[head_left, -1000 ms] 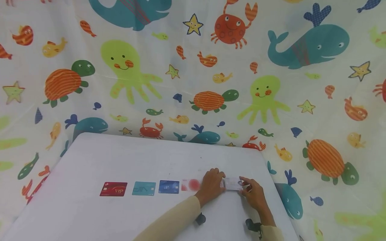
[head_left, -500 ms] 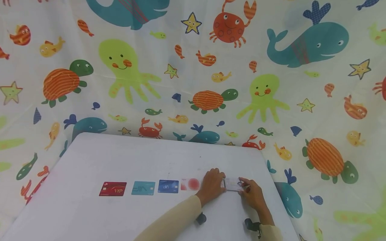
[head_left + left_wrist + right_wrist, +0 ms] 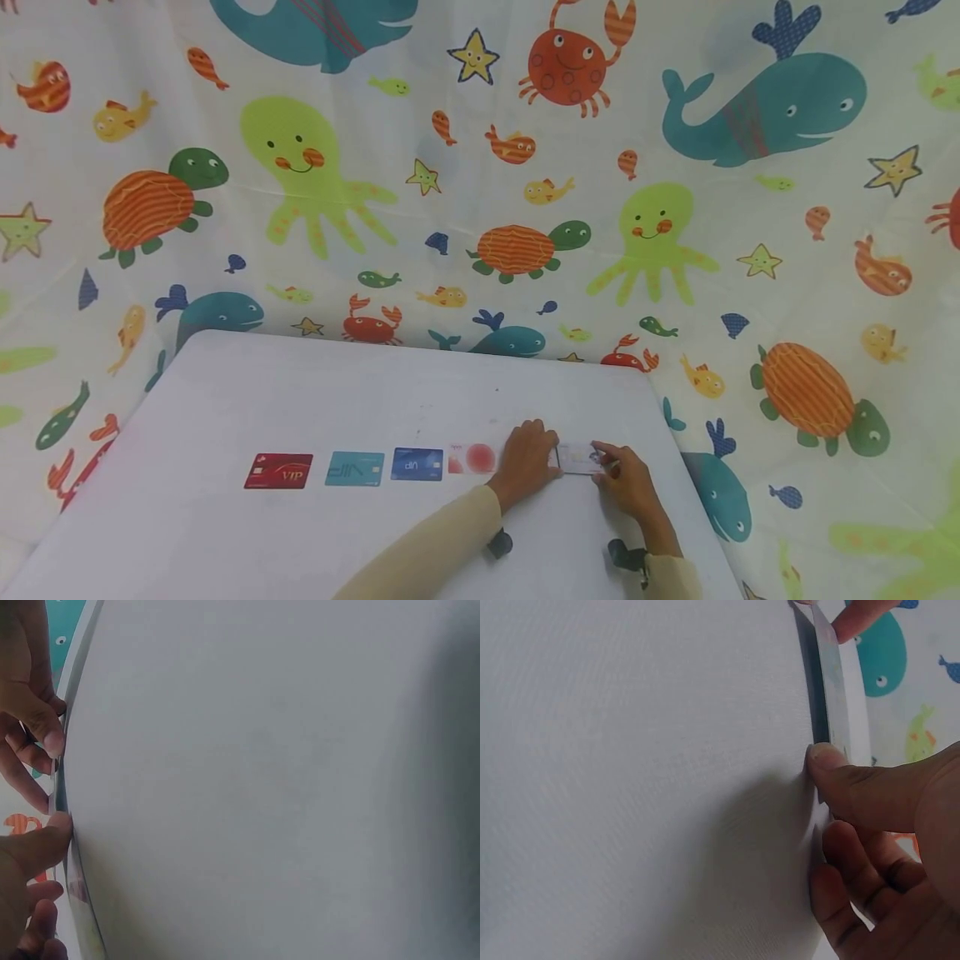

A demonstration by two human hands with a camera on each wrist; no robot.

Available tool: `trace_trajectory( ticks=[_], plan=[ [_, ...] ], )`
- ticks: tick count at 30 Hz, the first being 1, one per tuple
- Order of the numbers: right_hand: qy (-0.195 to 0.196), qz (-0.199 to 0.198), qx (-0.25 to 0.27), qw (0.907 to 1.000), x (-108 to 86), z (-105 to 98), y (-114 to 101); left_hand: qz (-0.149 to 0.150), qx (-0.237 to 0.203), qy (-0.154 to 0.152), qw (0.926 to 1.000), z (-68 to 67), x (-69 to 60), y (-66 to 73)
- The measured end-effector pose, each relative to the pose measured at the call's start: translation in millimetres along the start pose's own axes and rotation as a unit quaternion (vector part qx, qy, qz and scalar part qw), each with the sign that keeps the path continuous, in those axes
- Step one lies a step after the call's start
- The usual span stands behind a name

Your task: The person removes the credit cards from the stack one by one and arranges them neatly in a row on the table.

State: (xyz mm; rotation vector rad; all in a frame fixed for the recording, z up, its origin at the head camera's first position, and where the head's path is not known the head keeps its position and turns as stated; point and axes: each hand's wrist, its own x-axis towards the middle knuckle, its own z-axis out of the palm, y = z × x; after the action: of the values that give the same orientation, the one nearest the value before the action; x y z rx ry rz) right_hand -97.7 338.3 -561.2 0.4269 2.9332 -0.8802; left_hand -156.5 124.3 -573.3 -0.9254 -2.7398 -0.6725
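At the right end of a row of cards, a pale card lies between my hands. My left hand covers its left end, fingertips at the far edge and thumb at the near edge. My right hand pinches the card's right end. In the right wrist view the card shows nearly edge-on, with a dark shadow beside it; my right thumb is on its near edge. A pink-and-white card with a red circle is partly hidden by my left hand. What lies beneath that palm is hidden.
Farther left on the white table are a blue card, a teal card and a dark red VIP card. Behind the table hangs a sea-animal printed cloth.
The head view has drifted slightly, so the cards sit a little farther left in it. Both hands keep their places at the pale card, with only tiny shifts of the right fingers.
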Motion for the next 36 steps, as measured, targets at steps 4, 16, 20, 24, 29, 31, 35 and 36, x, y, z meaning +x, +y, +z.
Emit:
trace_trajectory(
  ticks=[4, 16, 20, 24, 29, 31, 35, 36],
  plan=[
    [-0.005, 0.005, 0.001, 1.0, 0.2, -1, -1, -0.002, 0.003, -0.004, 1.0, 1.3, 0.8, 0.5],
    [-0.008, 0.006, -0.011, 0.9999, 2.2, -1, 1, 0.009, 0.026, -0.006, 0.9996, 4.8, 1.9, 1.0],
    [-0.007, 0.003, -0.006, 1.0, 1.4, -1, 0, 0.017, 0.039, 0.003, 0.9991, 3.7, 0.1, 1.2],
    [-0.004, 0.006, 0.002, 1.0, -0.6, -1, -1, 0.019, 0.041, 0.005, 0.999, 4.9, -1.3, 0.1],
    [0.014, 0.004, 0.002, 0.9999, -2.2, 0, 0, 0.02, 0.026, 0.015, 0.9994, 6.3, -3.8, -3.0],
    [0.029, -0.005, 0.006, 0.9995, -3.1, 0, -2, 0.02, 0.014, 0.024, 0.9994, 4.0, -4.1, -4.3],
    [0.06, -0.027, 0.007, 0.9978, -5.1, 0, -9, 0.016, -0.018, 0.036, 0.9991, -3.9, -4.8, -5.5],
    [0.065, -0.032, 0.003, 0.9974, -5.0, 0, -11, 0.013, -0.025, 0.036, 0.999, -5.1, -4.9, -5.7]
  ],
)
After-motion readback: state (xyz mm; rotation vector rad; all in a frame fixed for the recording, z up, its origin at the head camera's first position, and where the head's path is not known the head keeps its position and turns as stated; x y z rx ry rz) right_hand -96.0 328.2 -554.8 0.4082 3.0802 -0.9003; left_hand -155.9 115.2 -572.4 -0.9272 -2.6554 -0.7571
